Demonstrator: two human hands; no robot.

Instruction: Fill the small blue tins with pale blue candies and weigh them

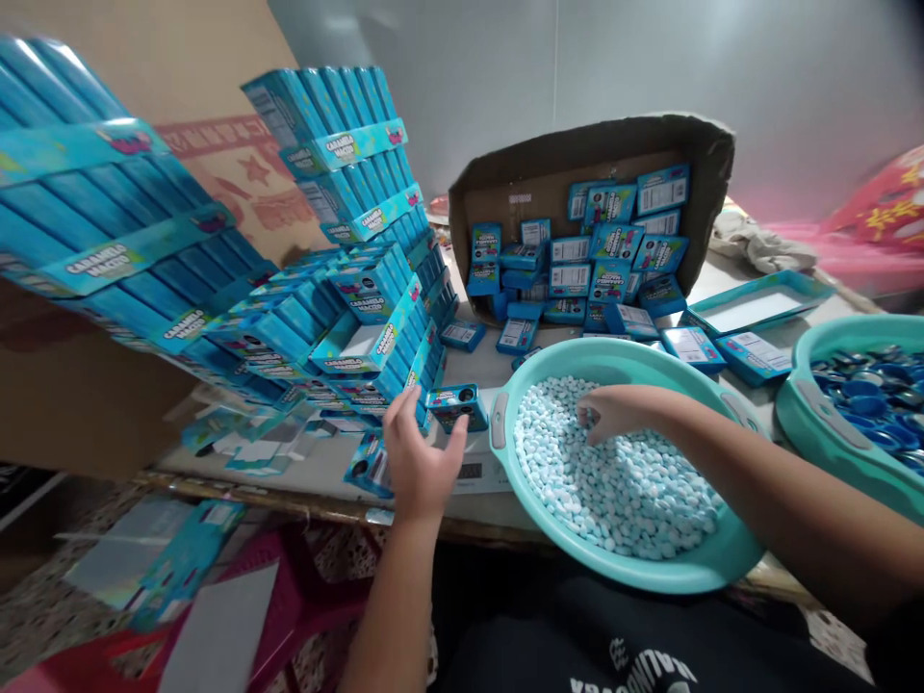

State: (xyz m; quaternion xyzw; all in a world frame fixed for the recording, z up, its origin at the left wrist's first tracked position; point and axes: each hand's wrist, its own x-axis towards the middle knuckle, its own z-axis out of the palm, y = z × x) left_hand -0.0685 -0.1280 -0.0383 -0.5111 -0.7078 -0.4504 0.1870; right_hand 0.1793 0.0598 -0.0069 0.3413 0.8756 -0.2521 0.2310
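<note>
My left hand [420,452] is open, thumb and fingers spread, just in front of a small blue candy box [459,406]. That box has round dark openings on its upper face and sits on a white scale [485,475]. Whether my fingertips touch it, I cannot tell. To the right, my right hand [613,412] reaches into a turquoise basin [570,549] of small white and pale blue candies [628,496]. Its fingers curl in among the candies, and the fingertips are partly hidden.
Tall stacks of blue candy boxes [353,144] rise at left. A tipped cardboard carton [549,164] holds many small blue boxes. An open tray box [757,300] lies behind a second basin [815,385] of blue lids. A pink stool [318,577] stands below the table edge.
</note>
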